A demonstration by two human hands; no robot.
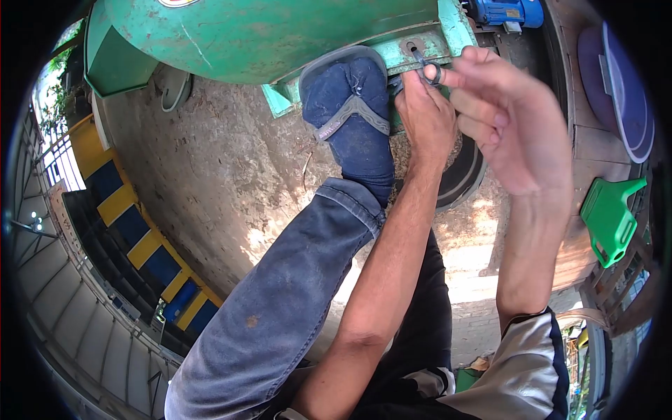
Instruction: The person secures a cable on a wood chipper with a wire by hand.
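Observation:
A small dark tool with a ring-shaped end (434, 74) reaches from a bolt hole (413, 48) in the green metal bracket (428, 43). My left hand (427, 115) is closed just below the bracket, its thumb against the tool; what its other fingers hold is hidden. Coming from the right, my right hand (518, 126) has its fingers curled, the foremost fingertips at the ring end. My foot, in a dark blue sock and grey flip-flop (353, 115), is propped against the base of the big green drum (273, 31).
A blue motor (507, 12) sits at the top right. At the right edge are a purple basin (619, 91) and a cut green plastic container (612, 220). A dark round tub (462, 175) lies below my hands. Yellow-and-blue edging (133, 224) runs along the left.

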